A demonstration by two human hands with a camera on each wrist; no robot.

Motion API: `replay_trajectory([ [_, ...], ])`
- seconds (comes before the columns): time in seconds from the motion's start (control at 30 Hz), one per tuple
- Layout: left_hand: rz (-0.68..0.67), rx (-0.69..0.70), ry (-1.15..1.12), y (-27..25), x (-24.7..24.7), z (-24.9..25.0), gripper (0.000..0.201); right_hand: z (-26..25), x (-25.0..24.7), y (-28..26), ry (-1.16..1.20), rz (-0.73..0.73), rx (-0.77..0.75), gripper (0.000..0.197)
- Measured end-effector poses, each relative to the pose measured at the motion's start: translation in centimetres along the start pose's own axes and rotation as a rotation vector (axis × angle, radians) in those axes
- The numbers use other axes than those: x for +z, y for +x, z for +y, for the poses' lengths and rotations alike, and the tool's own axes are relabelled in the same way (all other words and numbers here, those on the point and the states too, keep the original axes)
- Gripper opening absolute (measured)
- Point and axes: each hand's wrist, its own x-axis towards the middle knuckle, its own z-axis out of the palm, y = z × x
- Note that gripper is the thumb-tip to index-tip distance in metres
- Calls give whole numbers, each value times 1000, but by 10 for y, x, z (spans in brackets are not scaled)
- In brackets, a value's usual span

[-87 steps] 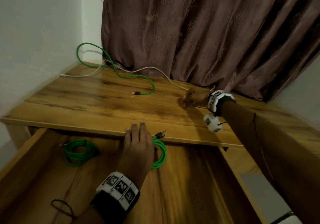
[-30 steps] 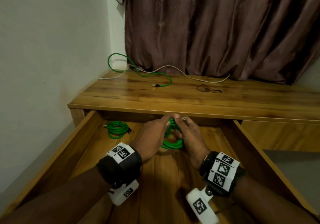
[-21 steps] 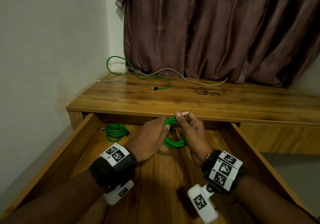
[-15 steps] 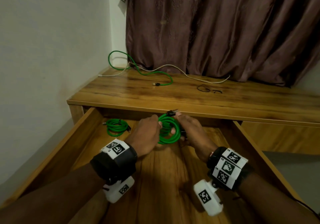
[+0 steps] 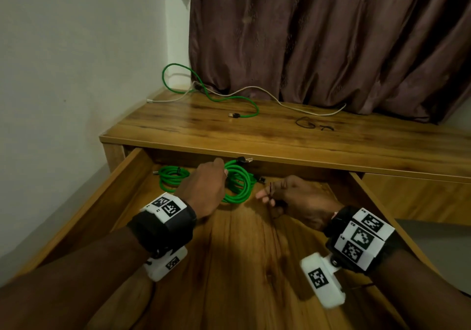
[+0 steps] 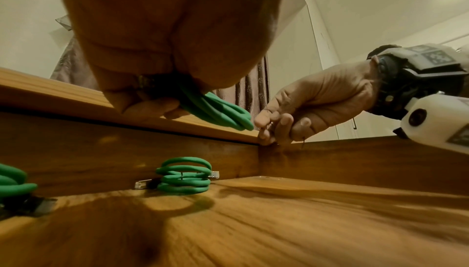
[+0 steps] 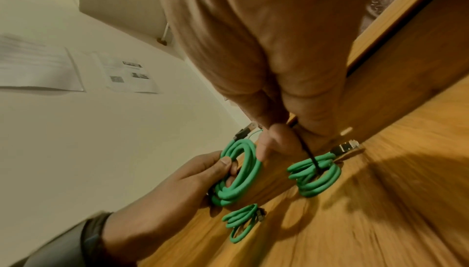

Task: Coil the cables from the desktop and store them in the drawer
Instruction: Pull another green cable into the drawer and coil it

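My left hand [image 5: 207,189] grips a coiled green cable [image 5: 238,184] upright just above the open drawer [image 5: 254,253], near its back. The same coil [image 7: 238,173] shows in the right wrist view, with my fingers through its loop. My right hand [image 5: 270,194] is a short way to its right, apart from the coil, and pinches a thin black tie [image 7: 308,151]. Two more tied green coils [image 6: 185,179] [image 6: 12,183] lie on the drawer floor. On the desktop [image 5: 254,135] a loose green cable [image 5: 229,100] and a white cable [image 5: 305,109] lie uncoiled.
Small black ties [image 5: 309,124] lie on the desktop, right of centre. A brown curtain [image 5: 318,36] hangs behind the desk and a white wall [image 5: 76,74] stands at the left. The drawer's side walls [image 5: 377,202] flank both wrists.
Both hands held the green coil half a second ago. Now my right hand has let go of it and drawn back to the right with the black tie; my left hand keeps the coil.
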Motion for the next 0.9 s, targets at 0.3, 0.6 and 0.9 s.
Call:
replay_trajectory([
  [0.3, -101, 17, 38, 1, 7, -5, 20, -10, -2, -5, -55, 219, -427, 21],
  [0.6, -97, 73, -63, 2, 12, -7, 22, -12, 6, -11, -76, 222, -723, 13],
  [0.9, -120, 77, -67, 4, 13, -4, 24, 2, 6, -5, -437, 180, -788, 11],
])
